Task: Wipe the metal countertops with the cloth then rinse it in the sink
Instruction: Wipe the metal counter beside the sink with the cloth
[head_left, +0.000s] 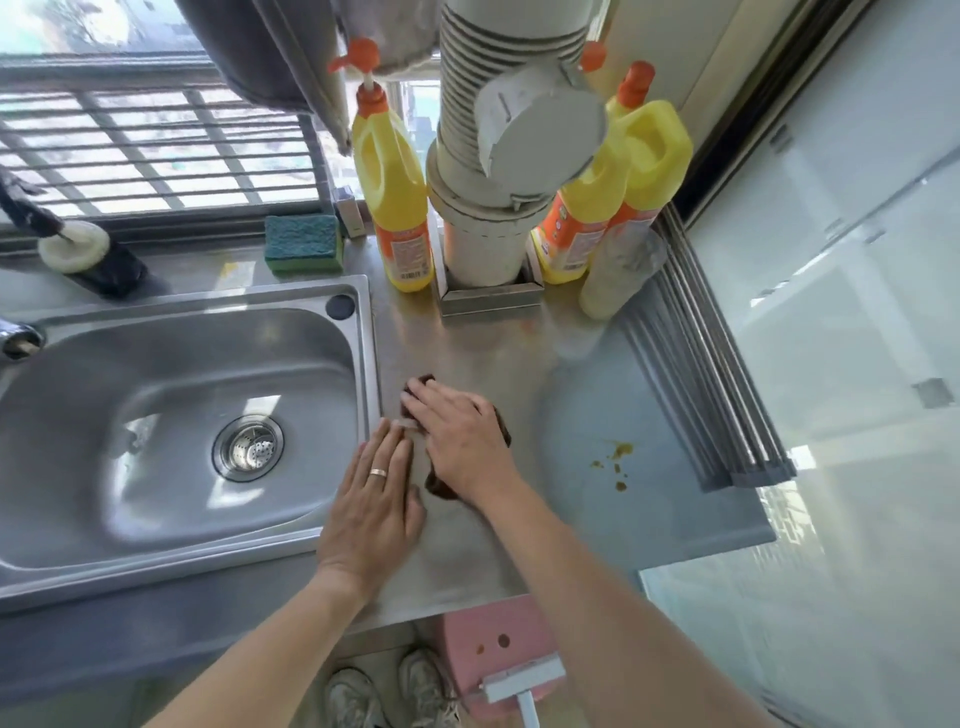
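1. Right hand (457, 441): fingers straight, slightly spread, pressing flat on brown cloth (441, 486).
2. Left hand (376, 506): fingers straight, together, flat on countertop (467, 551).
3. Cloth: just beside sink (171, 415), at its 3 o'clock.
4. Brown stains (615, 460): 3 o'clock of cloth.

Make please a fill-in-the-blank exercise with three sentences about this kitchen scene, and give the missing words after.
1. The right hand presses flat on a dark brown ____ on the metal countertop.
2. The brownish spill lies to the ____ of the cloth.
3. A gold ring is on the ____ hand.

Missing words: cloth; right; left
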